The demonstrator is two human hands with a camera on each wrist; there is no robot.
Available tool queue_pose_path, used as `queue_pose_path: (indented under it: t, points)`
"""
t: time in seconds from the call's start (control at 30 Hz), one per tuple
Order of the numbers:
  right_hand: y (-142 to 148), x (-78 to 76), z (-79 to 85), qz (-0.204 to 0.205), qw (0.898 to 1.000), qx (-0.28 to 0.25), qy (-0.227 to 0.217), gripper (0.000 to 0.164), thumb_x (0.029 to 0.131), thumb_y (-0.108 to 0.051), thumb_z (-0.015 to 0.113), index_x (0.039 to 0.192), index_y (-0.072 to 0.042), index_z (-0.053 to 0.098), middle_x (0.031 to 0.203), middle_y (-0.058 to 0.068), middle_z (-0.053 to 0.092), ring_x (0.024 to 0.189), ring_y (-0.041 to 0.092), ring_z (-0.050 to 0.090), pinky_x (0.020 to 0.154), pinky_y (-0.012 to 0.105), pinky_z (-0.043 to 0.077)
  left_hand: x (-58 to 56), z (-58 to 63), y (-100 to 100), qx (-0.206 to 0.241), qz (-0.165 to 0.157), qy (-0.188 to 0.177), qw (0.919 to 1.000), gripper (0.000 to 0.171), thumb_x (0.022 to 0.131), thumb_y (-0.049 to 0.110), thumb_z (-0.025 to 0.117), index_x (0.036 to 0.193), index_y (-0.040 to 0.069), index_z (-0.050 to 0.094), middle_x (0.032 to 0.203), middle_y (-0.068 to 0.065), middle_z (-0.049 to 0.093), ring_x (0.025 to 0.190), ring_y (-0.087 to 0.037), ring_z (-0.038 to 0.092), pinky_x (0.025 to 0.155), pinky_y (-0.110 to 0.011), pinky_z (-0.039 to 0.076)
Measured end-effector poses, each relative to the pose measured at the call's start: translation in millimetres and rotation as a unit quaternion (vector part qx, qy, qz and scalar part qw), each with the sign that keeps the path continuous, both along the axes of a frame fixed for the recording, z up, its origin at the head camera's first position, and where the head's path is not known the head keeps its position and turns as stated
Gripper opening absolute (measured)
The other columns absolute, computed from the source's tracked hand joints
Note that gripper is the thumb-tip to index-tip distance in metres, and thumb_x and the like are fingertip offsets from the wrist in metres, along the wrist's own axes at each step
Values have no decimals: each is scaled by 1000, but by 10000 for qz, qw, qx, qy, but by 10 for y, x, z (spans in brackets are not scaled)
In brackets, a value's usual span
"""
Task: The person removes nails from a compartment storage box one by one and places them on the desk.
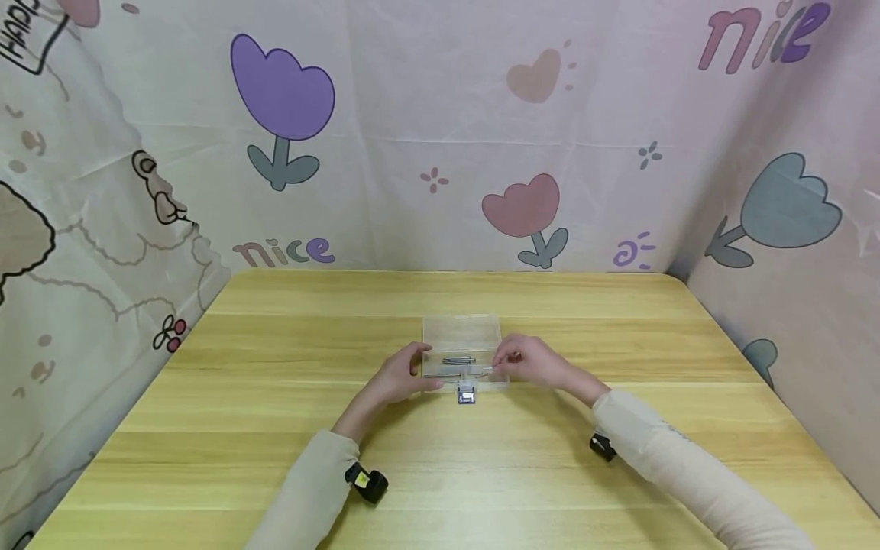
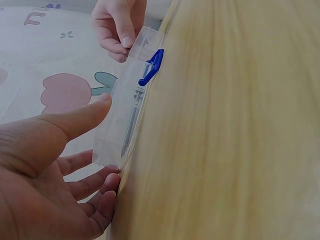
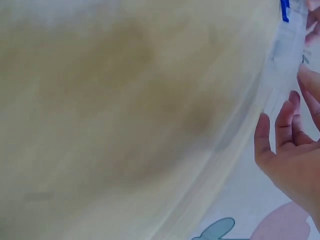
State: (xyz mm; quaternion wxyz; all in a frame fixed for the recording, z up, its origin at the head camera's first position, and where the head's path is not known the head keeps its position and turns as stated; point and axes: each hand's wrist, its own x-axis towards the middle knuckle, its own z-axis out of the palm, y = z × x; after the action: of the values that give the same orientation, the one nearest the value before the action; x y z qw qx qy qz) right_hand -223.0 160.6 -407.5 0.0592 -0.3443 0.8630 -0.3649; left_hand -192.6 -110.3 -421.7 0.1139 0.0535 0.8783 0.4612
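A clear plastic case (image 1: pixel 461 333) lies on the table with its lid raised at the back. Thin metal pieces (image 1: pixel 459 360) lie inside, and a blue latch (image 2: pixel 151 68) juts from its front. My left hand (image 1: pixel 399 376) holds the case's left end, thumb along the front edge and fingers toward the back. Over the right end, my right hand (image 1: pixel 536 360) has thumb and forefinger pinched together. A tiny dark piece (image 3: pixel 303 59) shows at those fingertips; I cannot tell what it is.
The wooden table (image 1: pixel 481 473) stretches around the case on all sides. Behind it hangs a printed cloth (image 1: pixel 412 92), which also covers both sides. A black wrist camera (image 1: pixel 367 483) is strapped to the left sleeve, another (image 1: pixel 603 446) to the right.
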Motion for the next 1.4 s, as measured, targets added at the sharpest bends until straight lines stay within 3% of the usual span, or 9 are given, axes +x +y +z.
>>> queue_pose_path:
  t: [0.17,0.53,0.83,1.03,1.4]
  points:
    - [58,-44,35,-170,9999,21,26,6,86,1,67,90,-3,69,89,3,63,80,14,56,71,29,50,1,11,8,-7,1,-36,10000,70,78,19,82,138,5,48,130,-15,54,100,-27,47,79,-38,41]
    - [192,-166,73,-602,9978,217,-180,5,92,-5,63,92,-1,67,88,1,63,82,16,53,75,33,47,-3,16,17,-23,16,-39,10000,71,78,19,82,139,5,47,131,-15,53,100,-26,48,80,-37,41]
    - [391,-346,9,-1054,9934,378,-233,6,93,-3,60,92,-1,66,86,4,62,80,17,52,72,32,45,-6,20,14,-53,-48,-32,10000,71,79,19,82,139,4,47,128,-14,54,98,-26,47,79,-37,40]
    - [486,-473,-43,-1195,9915,430,-287,7,93,-3,60,94,1,66,89,8,64,84,20,55,78,36,46,-4,17,12,-8,-51,-53,10000,71,79,19,82,139,4,47,126,-14,54,97,-26,46,77,-36,39]
    - [508,-565,-72,-1325,9884,642,-380,7,93,-4,62,92,2,65,87,8,64,81,20,54,77,37,44,1,10,-4,-19,-53,-21,10000,72,78,20,82,139,4,47,129,-15,54,98,-26,47,79,-38,40]
